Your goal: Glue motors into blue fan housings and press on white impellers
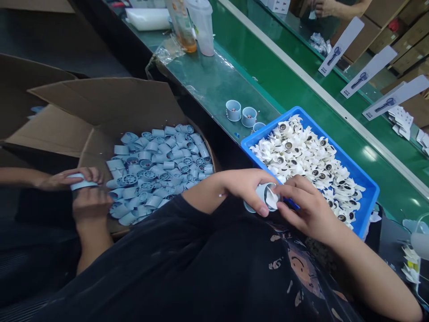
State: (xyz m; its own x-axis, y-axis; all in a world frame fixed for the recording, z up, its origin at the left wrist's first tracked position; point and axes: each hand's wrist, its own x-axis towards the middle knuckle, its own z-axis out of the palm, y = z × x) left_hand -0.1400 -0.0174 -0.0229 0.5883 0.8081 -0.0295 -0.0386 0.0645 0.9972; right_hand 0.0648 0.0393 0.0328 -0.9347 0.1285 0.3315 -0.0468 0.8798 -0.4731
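Observation:
Close to my body, my left hand [246, 185] is wrapped round a light blue cylindrical housing [260, 193]. Its open end faces right, towards my right hand [306, 205]. The fingers of that hand pinch a white fan blade wheel [272, 199] at the mouth of the housing, partly inside it. How deep the wheel sits is hidden by my fingers. Just beyond both hands lies a blue tray [370, 197] heaped with white fan blade wheels [301, 152], many showing dark round centres.
On the left, a cardboard box [100, 96] holds many blue housings [161, 161]. Beside it, a co-worker's hands [89, 192] hold a blue part. Several housings [233, 110] stand on the green bench, with a plastic cup [203, 29] farther back. Printed cartons [342, 47] stand on the conveyor.

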